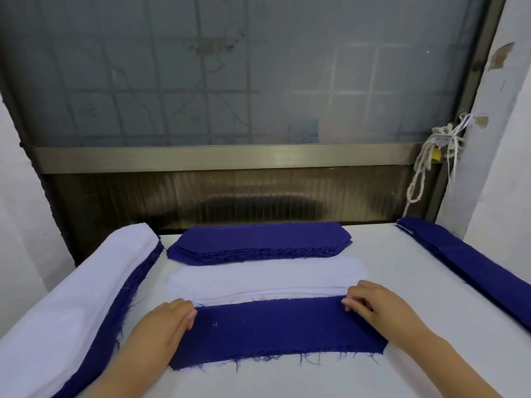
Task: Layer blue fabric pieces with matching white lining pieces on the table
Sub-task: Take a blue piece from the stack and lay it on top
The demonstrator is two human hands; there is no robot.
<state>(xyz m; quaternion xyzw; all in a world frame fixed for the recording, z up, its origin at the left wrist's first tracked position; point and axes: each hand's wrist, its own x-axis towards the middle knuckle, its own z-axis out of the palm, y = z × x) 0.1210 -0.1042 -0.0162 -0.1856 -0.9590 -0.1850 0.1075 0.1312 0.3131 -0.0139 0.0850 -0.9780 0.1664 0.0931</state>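
Note:
A blue fabric piece (273,331) with frayed edges lies flat at the table's near middle. My left hand (166,320) rests on its left end, fingers curled over the edge. My right hand (370,305) presses its upper right corner with bent fingers. Just behind it lies a stack of white lining pieces (264,280), its near edge touching the blue piece. Farther back sits a stack of blue fabric pieces (258,242) with angled corners.
A long pile of white and blue fabric (80,300) runs along the left side of the white table (402,277). Another blue pile (471,262) runs along the right side. A frosted window and a hanging rope (422,173) stand behind the table.

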